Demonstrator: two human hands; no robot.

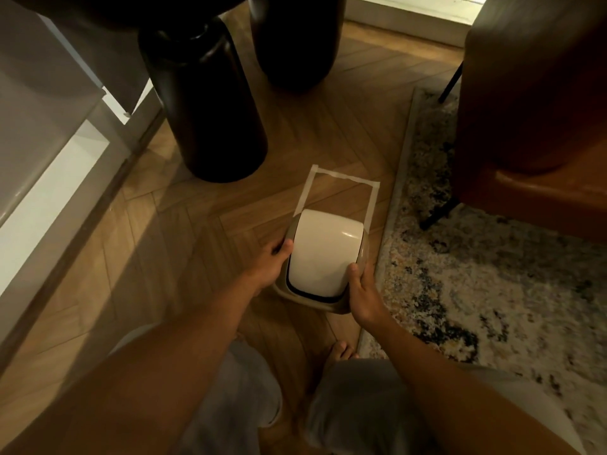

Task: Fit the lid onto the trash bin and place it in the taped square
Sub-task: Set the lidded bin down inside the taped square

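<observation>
A small beige trash bin with a cream swing lid on top is held between both hands above the wooden floor. My left hand grips the bin's left side and my right hand grips its right front corner. The taped square of white tape lies on the floor just beyond the bin. The bin covers the square's near side, so I cannot tell whether it touches the floor.
A dark round table leg stands left of the square and a second one stands behind it. A patterned rug edges the right side, with a brown leather chair on it. White cabinets line the left. My knees and a bare foot are below.
</observation>
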